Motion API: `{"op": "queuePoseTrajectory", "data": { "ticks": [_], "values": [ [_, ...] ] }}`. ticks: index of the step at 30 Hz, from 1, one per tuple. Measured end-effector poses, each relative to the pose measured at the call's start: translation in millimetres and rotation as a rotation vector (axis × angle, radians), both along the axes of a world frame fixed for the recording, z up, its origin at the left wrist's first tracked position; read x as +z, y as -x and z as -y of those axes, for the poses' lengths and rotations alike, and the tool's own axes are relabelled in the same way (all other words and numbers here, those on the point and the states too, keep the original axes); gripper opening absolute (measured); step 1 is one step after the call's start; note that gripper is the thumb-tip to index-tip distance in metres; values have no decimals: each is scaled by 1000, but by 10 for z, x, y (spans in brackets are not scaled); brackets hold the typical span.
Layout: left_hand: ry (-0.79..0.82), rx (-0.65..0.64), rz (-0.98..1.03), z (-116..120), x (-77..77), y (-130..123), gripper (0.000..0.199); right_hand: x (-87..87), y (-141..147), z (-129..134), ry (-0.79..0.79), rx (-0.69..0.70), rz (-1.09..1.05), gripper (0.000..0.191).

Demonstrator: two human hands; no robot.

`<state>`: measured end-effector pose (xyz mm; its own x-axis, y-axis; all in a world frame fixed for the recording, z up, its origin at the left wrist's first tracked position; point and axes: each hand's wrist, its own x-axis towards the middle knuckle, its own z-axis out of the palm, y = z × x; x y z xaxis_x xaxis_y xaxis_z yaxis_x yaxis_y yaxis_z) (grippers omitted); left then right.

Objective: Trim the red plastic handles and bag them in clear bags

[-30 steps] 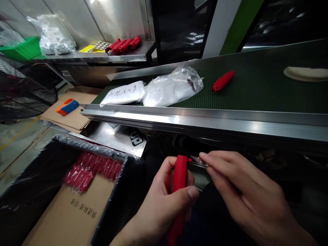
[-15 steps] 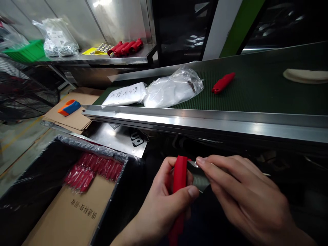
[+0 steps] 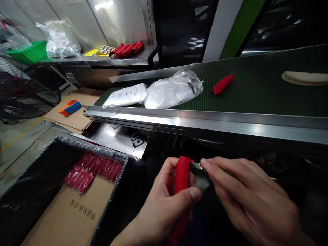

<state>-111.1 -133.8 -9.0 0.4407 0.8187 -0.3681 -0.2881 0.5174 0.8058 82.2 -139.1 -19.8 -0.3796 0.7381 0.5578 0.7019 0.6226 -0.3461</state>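
**Red handle upright in the left hand, blade piece at its top**

Nearest the camera, the left hand (image 3: pixel 164 205) closes its fingers (image 3: pixel 191 194) around a red handle (image 3: pixel 181 181), thumb pressed across the front. The handle's long axis runs nearly upright, tilted slightly away. The right hand (image 3: pixel 251 201) comes in from the right, its fingertips pinched on a small metal blade piece (image 3: pixel 196 166) that meets the handle's upper end; the blade lies roughly crosswise to the handle, pointing left into it.

Lower left sits a plastic-lined carton (image 3: pixel 64 205) with a row of red handles (image 3: pixel 92 169) along its far side. Beyond the hands runs the steel rail (image 3: pixel 205 121) of a green conveyor belt (image 3: pixel 269 95), carrying two white plastic bags (image 3: pixel 159 92) and a lone red handle (image 3: pixel 222 84). Farther back, a steel shelf (image 3: pixel 107 60) holds more red handles (image 3: pixel 126 49).
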Motion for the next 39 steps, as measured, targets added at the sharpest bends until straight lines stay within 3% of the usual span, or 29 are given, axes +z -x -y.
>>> {"op": "queuePoseTrajectory", "data": {
  "ticks": [14,20,29,33,39],
  "values": [
    [6,-11,-27,12,-13,24,29,-44,-34,-28,20,-5,10,48],
    [-2,-91,231,64,-28,37,34,-43,-78,-80,89,-146,-202,44],
    [148,-115,500,86,-102,-32,15,58,8,110,88,2,-118,46],
    [161,-29,513,112,-63,-45,17,38,26,94,51,22,-94,44],
    [165,-55,539,87,-76,-43,17,33,55,79,34,16,-91,42]
  ]
}}
